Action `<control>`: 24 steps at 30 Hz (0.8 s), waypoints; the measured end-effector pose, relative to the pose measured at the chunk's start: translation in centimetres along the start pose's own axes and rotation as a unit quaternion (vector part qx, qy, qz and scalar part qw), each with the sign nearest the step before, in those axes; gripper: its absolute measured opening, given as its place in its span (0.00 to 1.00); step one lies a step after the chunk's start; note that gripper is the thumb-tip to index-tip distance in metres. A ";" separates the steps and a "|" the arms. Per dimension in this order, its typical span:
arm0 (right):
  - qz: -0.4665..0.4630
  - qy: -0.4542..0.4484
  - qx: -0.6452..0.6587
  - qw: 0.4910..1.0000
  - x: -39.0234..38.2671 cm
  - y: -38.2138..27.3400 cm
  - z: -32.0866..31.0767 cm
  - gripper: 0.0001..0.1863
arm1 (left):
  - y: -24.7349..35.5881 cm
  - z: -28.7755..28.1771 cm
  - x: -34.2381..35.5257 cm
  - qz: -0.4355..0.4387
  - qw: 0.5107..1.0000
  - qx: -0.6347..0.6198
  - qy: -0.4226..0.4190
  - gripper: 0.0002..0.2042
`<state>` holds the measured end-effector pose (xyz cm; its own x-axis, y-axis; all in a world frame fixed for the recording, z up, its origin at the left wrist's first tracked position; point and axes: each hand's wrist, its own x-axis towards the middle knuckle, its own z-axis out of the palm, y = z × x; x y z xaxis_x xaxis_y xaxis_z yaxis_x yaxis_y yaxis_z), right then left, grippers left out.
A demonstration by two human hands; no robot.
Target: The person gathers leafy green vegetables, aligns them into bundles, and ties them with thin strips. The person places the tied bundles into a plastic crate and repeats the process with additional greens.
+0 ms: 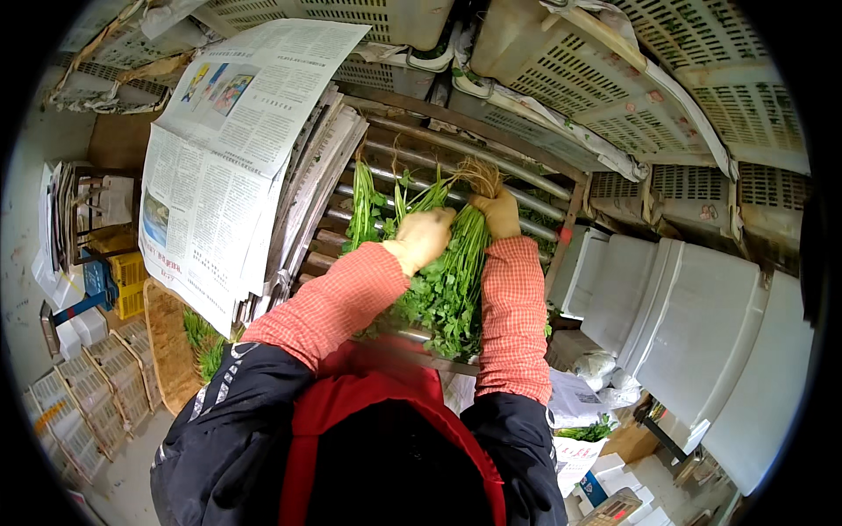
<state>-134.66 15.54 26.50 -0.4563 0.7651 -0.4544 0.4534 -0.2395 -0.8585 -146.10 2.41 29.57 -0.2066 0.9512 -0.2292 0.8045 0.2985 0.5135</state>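
The coriander bunch (452, 280) lies in front of us on a rack of metal bars (491, 162), with its pale roots (478, 174) pointing away from us and its leafy tops hanging toward our chest. We hold it with both hands, and both wear yellow gloves. Our left hand (425, 237) sits on the stems in the middle of the bunch, and its grip is pressed around them. Our right hand (500, 213) is closed on the stems just below the roots. We think we hold it this way so all the roots line up at one end and the stems stay together in one tidy bundle.

A second small bunch (364, 210) lies just beside our left hand on the bars. A pile of newspapers (237, 149) rests on the left of the rack, close enough to reach. White plastic crates (614, 79) are stacked behind the rack, and white foam boxes (719, 342) stand on the right.

Some things we cannot see well. Our red sleeves and dark jacket hide the near edge of the rack and the lowest leaves. The gloves cover the stems under them, so we cannot tell if a band ties the bunch. The green leaves low on the left (206, 346) are partly cut off by the newspapers.
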 end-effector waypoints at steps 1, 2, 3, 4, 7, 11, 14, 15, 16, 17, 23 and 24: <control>0.001 0.015 0.007 1.000 0.1 0.5 0.0 0.16 | 0.1 -1.6 0.0 -0.023 0.999 -0.047 0.001 0.11; 0.000 0.027 0.014 1.000 0.0 0.7 0.3 0.16 | -0.8 -2.2 0.0 -0.062 0.995 -0.061 0.040 0.11; -0.001 0.040 0.021 0.999 -0.1 0.9 0.5 0.16 | -1.6 -2.7 0.2 -0.100 0.989 -0.076 0.078 0.10; 0.006 0.051 0.049 0.997 0.0 0.9 0.8 0.14 | -2.7 -1.9 0.7 -0.082 0.987 -0.024 0.133 0.11; -0.034 0.056 0.052 0.997 0.1 -0.2 2.2 0.12 | -2.1 -2.3 1.9 -0.146 0.987 0.059 0.007 0.13; 0.009 0.076 -0.023 0.997 0.7 -0.7 3.2 0.09 | -2.8 0.7 1.9 -0.070 0.993 -0.034 0.090 0.15; 0.007 0.026 0.150 0.988 -0.3 -1.3 3.2 0.12 | -3.0 0.9 1.3 -0.065 0.985 -0.109 0.119 0.12; 0.023 0.005 0.225 0.974 -0.3 -1.3 3.2 0.13 | -3.0 0.8 1.1 -0.062 0.982 -0.130 0.119 0.11; 0.024 -0.009 0.207 0.978 0.4 -0.2 3.0 0.16 | -2.6 1.4 0.8 -0.003 0.975 -0.108 0.195 0.09; 0.028 -0.015 0.178 0.983 0.5 -0.4 2.9 0.15 | -2.6 1.3 0.7 -0.013 0.975 -0.129 0.180 0.11; -0.011 -0.011 0.145 0.989 -0.3 -0.3 2.1 0.13 | -1.7 -4.7 -1.5 -0.118 0.945 -0.283 0.110 0.09; -0.008 -0.009 0.130 0.991 0.1 1.0 2.0 0.14 | -1.6 -6.1 -1.1 -0.132 0.929 -0.333 0.090 0.09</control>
<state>-135.78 14.22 25.17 -0.4768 0.7594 -0.4427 0.2351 -0.3751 -0.8967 -150.52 1.42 34.03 -0.4849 0.8182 -0.3087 0.2026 0.4485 0.8705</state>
